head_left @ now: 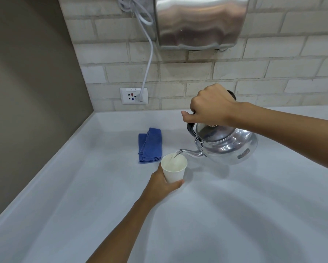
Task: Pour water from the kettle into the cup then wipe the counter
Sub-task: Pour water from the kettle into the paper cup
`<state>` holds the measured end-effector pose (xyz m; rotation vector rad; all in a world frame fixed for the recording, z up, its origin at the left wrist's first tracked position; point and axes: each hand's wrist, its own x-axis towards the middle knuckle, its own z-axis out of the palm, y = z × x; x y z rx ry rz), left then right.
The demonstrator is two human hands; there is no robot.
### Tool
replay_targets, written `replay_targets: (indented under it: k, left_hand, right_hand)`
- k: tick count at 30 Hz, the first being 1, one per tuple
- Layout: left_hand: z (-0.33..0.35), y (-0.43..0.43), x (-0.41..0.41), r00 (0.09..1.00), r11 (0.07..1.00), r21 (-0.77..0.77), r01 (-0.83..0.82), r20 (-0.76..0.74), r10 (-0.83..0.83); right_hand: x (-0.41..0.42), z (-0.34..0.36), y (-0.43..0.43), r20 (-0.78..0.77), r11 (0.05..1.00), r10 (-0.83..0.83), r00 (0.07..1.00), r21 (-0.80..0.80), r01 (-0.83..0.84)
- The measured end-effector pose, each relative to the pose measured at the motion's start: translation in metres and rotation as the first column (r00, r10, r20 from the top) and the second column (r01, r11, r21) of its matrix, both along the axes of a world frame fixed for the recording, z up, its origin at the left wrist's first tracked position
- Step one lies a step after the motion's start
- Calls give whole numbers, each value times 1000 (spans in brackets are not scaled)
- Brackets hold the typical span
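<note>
Left forearm, entering from the lower edge, ends in the left hand (162, 182), whose fingers and thumb are curled around the lower wall of the white paper cup (174, 168); the cup is upright near the middle of the pale counter (68, 215), whether resting on it or lifted just clear cannot be told. Above and to the right, the right hand (209, 107) is closed in a fist over the black handle of the steel kettle (228, 147), which is held off the counter and tilted with its spout (190, 152) pointing left over the cup's rim. Water (175, 155) runs as a thin stream from the spout tip into the cup. Just beyond the cup on its left lies a folded blue cloth (150, 146), flat on the counter. Farther back, the brick-pattern wall carries a wall socket (134, 95) with a white cable (149, 59) plugged in, and a metal wall-mounted dryer (200, 21) above.
</note>
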<state>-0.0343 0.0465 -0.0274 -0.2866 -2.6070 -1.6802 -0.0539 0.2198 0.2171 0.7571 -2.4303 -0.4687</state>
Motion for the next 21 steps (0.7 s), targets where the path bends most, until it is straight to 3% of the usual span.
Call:
replay_targets:
  k: [21]
  left_hand:
    - [-1,1,0,1000,1000,0,13,15,-13]
  right_hand:
    - [0,-1,4,6,1000,3,1000,27,-4]
